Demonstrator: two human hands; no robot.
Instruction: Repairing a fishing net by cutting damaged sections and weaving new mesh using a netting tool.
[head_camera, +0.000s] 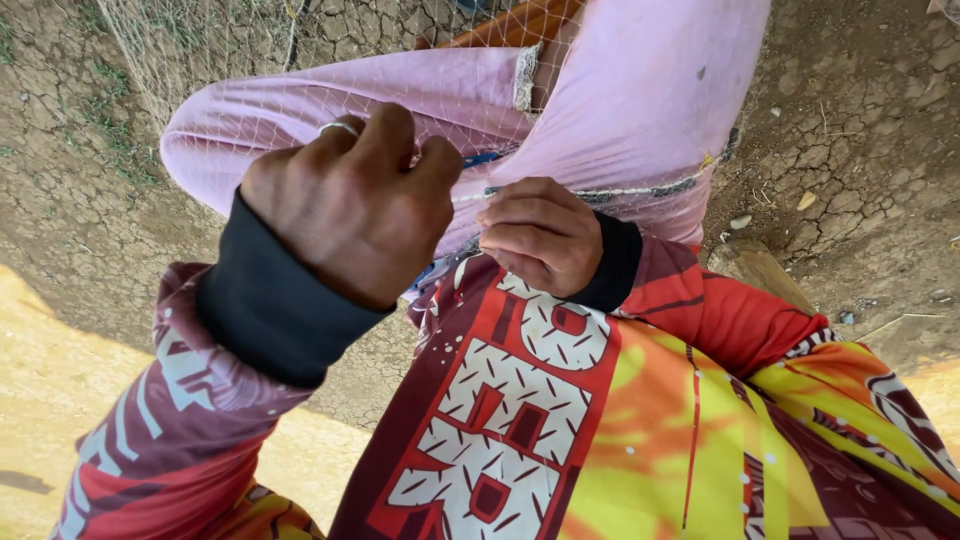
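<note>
Pale net (300, 110) over pink cloth (620, 110); red-yellow patterned sleeves (560, 420), black cuffs (270, 310).

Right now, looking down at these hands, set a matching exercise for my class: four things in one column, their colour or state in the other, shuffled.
Column 1:
1. left hand
2. right hand
3. net
4. ground

Column 2:
A. dry and cracked
B. wears a ring
C. pinching at the mesh
D. fine, pale, draped over pink trousers

Pairs: 1-B, 2-C, 3-D, 4-A
</note>
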